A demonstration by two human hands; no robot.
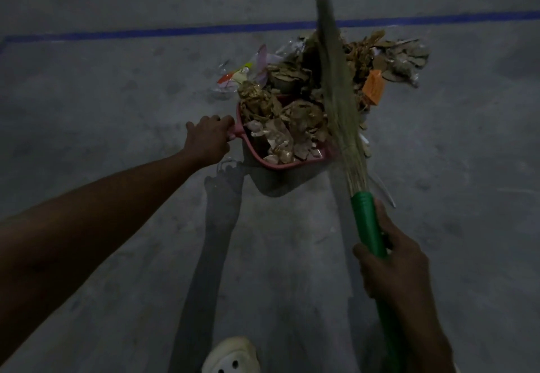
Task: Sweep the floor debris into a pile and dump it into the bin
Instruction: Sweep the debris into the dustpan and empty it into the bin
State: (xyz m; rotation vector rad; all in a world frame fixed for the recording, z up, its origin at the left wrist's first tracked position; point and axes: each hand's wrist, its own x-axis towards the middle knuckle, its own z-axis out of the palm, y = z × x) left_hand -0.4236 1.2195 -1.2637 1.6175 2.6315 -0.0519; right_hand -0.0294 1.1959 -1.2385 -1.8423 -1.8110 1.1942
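Our left hand (208, 138) grips the pink dustpan (257, 155) heaped with dry brown leaves (287, 127) mid-floor below the blue line (175, 32), while our right hand (393, 270) clasps the green-handled grass broom (336, 80), its bristles blurred.

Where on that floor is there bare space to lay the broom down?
Bare concrete floor lies left of the left hand and pink dustpan, below the blue line. More lies right of the broom and right hand, and beyond the blue line. It is crowded around the debris pile, with plastic wrappers on its left side.
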